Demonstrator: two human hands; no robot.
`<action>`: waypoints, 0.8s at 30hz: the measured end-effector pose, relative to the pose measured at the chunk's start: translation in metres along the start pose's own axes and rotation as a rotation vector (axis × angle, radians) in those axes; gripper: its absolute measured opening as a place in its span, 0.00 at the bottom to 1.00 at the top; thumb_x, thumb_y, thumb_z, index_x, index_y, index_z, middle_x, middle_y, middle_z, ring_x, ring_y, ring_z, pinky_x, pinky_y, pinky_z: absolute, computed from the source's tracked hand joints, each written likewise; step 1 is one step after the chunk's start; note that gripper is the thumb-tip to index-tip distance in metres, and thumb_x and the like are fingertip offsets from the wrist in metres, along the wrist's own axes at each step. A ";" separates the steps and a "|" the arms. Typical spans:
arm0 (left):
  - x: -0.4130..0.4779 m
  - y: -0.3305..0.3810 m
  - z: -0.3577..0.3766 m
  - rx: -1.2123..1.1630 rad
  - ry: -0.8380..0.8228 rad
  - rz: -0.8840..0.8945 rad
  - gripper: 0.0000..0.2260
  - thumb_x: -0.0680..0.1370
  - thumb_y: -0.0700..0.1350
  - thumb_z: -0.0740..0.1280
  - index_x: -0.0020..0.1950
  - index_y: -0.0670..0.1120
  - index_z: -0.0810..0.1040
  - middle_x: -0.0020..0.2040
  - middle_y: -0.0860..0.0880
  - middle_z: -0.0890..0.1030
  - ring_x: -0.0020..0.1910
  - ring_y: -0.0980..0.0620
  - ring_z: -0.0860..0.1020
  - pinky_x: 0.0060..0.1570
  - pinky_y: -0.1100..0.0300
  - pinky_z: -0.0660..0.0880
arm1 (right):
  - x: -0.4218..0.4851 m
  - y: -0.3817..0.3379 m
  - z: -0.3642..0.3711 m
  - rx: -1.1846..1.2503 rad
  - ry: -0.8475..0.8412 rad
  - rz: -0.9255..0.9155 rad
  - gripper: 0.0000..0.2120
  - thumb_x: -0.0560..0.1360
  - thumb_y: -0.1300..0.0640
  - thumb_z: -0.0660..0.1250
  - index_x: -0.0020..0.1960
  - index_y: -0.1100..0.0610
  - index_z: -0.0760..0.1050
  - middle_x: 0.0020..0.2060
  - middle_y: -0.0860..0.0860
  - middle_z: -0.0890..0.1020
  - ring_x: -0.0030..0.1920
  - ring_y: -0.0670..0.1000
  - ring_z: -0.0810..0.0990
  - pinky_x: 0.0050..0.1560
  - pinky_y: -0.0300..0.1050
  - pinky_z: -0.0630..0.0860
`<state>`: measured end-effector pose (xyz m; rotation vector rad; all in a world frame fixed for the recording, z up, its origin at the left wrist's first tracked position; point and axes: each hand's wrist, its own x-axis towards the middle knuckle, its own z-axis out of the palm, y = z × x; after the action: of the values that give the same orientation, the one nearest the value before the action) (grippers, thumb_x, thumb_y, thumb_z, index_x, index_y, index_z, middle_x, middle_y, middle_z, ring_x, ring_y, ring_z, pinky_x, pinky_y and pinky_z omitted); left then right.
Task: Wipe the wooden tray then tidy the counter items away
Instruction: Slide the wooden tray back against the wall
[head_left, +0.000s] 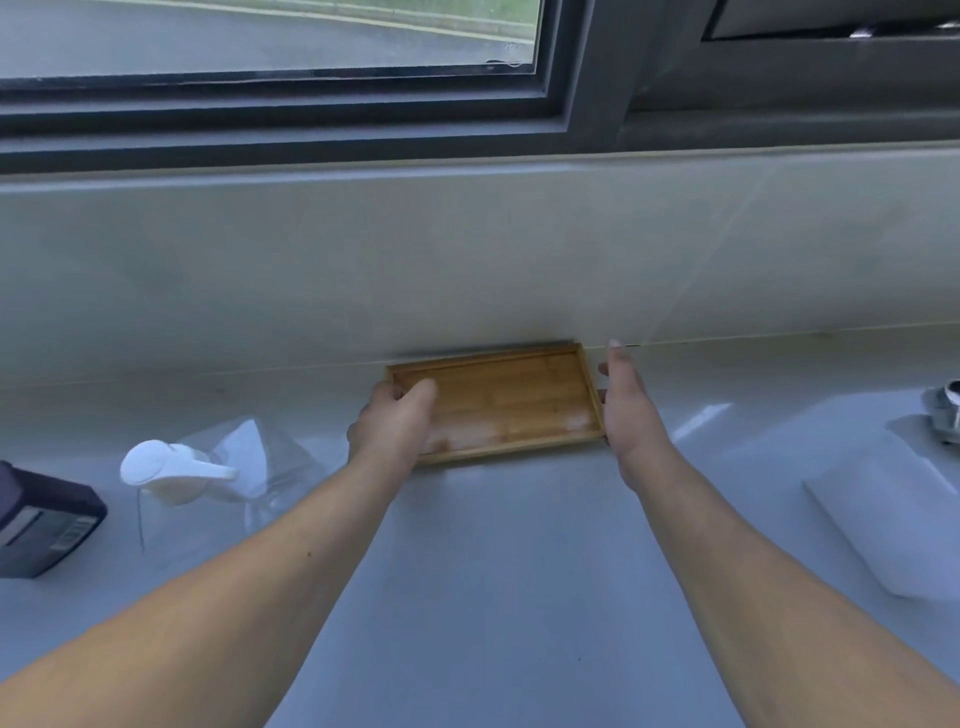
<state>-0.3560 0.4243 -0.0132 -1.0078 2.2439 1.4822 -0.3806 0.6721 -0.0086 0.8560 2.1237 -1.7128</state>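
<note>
A shallow rectangular wooden tray (511, 397) lies flat on the pale counter, its far edge against the wall. Whitish patches show on its near inner surface. My left hand (395, 426) grips the tray's left end, thumb over the rim and fingers curled under. My right hand (626, 410) rests flat against the tray's right end, fingers straight and pointing at the wall, thumb by the rim.
A clear spray bottle with a white trigger head (179, 473) lies left of the tray. A dark box (39, 525) sits at the far left edge. A white rectangular block (893, 525) lies at right, a metal tap fitting (945, 413) behind it. The window frame (311, 119) runs above.
</note>
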 end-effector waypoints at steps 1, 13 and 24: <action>0.003 0.002 0.001 0.005 0.002 -0.003 0.19 0.68 0.63 0.59 0.52 0.53 0.72 0.53 0.45 0.78 0.57 0.39 0.74 0.59 0.43 0.75 | 0.003 0.000 0.001 -0.004 0.003 -0.004 0.48 0.62 0.16 0.49 0.73 0.42 0.70 0.71 0.51 0.74 0.69 0.55 0.71 0.63 0.56 0.65; 0.017 0.011 0.007 0.022 -0.035 0.007 0.28 0.69 0.63 0.63 0.65 0.52 0.72 0.59 0.45 0.78 0.61 0.39 0.74 0.62 0.44 0.75 | 0.013 0.007 0.008 -0.018 0.009 -0.047 0.49 0.62 0.17 0.50 0.76 0.39 0.66 0.63 0.43 0.70 0.50 0.46 0.75 0.61 0.52 0.62; -0.077 -0.026 -0.037 0.394 -0.077 0.429 0.30 0.73 0.66 0.66 0.73 0.57 0.69 0.66 0.51 0.79 0.63 0.46 0.77 0.54 0.53 0.76 | -0.117 0.062 -0.008 -0.585 0.161 -0.388 0.36 0.76 0.33 0.65 0.79 0.47 0.65 0.76 0.49 0.71 0.77 0.52 0.62 0.73 0.57 0.69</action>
<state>-0.2777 0.4160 0.0283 -0.3614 2.6594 1.1141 -0.2508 0.6553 0.0097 0.4404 2.8253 -1.0619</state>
